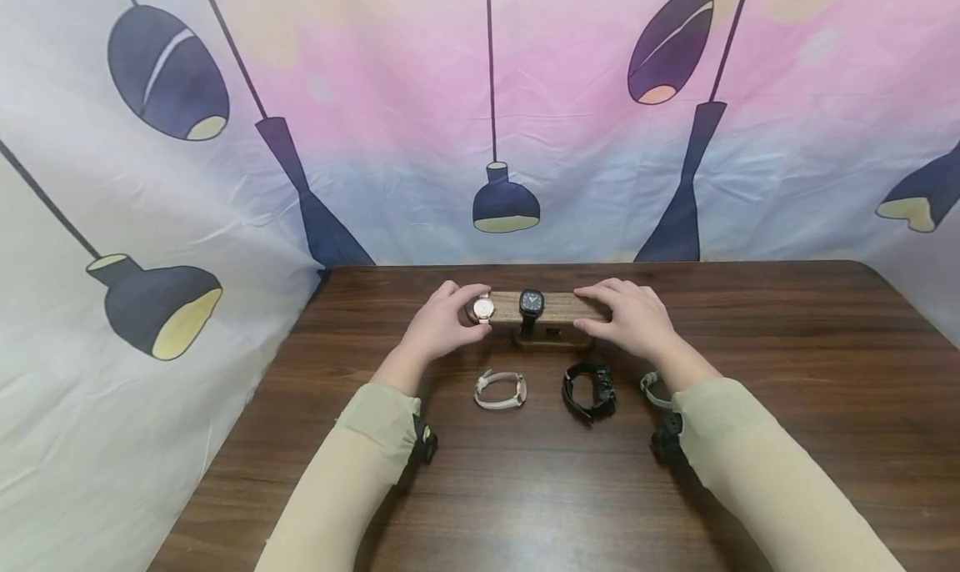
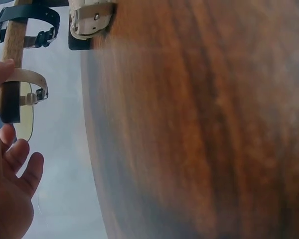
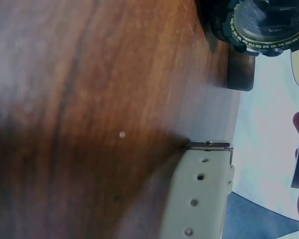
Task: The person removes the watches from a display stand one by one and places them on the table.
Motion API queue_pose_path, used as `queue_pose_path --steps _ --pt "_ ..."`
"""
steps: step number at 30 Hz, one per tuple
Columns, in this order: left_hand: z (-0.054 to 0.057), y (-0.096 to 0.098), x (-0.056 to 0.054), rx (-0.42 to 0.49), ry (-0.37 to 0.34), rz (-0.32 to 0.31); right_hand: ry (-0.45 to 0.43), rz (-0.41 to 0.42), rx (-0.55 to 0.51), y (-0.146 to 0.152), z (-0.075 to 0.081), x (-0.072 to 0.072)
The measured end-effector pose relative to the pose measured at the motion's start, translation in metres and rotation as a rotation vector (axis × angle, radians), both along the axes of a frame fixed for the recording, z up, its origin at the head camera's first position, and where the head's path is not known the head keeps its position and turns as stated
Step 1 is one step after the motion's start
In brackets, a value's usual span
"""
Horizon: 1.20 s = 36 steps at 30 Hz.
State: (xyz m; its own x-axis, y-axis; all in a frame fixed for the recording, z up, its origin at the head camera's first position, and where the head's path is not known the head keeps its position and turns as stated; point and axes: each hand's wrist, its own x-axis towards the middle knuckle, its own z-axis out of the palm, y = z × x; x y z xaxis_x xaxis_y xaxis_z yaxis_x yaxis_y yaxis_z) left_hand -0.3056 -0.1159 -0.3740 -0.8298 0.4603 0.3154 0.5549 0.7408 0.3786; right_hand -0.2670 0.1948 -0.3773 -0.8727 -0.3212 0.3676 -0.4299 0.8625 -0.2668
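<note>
A wooden watch stand (image 1: 507, 308) has a horizontal bar on a low base (image 1: 553, 345). My left hand (image 1: 438, 320) grips the bar's left end, thumb below and forefinger above, around a white-strapped watch (image 1: 483, 308). In the left wrist view its fingertip lies on the bar beside the buckled white strap (image 2: 27, 75), the other fingers loose. A black square-faced watch (image 1: 532, 303) circles the bar near its middle. My right hand (image 1: 636, 320) holds the bar's right part between thumb and fingers; only a sliver of this hand shows in the right wrist view.
Closer to me on the wooden table (image 1: 525, 489) lie a white-strapped watch (image 1: 495, 405), a chunky black watch (image 1: 603, 393) and a pale grey-green watch strap (image 1: 652, 388), partly hidden behind the right wrist. A lamp-patterned cloth (image 1: 420, 138) hangs behind the table.
</note>
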Motion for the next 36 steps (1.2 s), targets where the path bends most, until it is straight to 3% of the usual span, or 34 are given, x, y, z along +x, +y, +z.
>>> queue_pose_path --steps 6,13,20,27,36 --pt "-0.003 -0.001 -0.005 0.061 -0.082 -0.006 0.006 0.001 -0.001 -0.001 -0.001 0.000" --pt "-0.004 -0.001 -0.012 0.064 -0.193 -0.011 -0.001 0.002 0.001 -0.001 0.000 0.000" --pt "-0.010 0.002 -0.017 0.115 -0.254 -0.016 -0.001 -0.001 -0.004 -0.001 0.001 0.001" --pt "-0.014 0.002 -0.019 0.147 -0.237 -0.024 -0.009 -0.004 0.004 0.000 0.000 0.001" --pt "-0.009 0.000 -0.018 0.129 -0.225 -0.064 0.008 0.001 0.001 0.000 0.001 0.000"
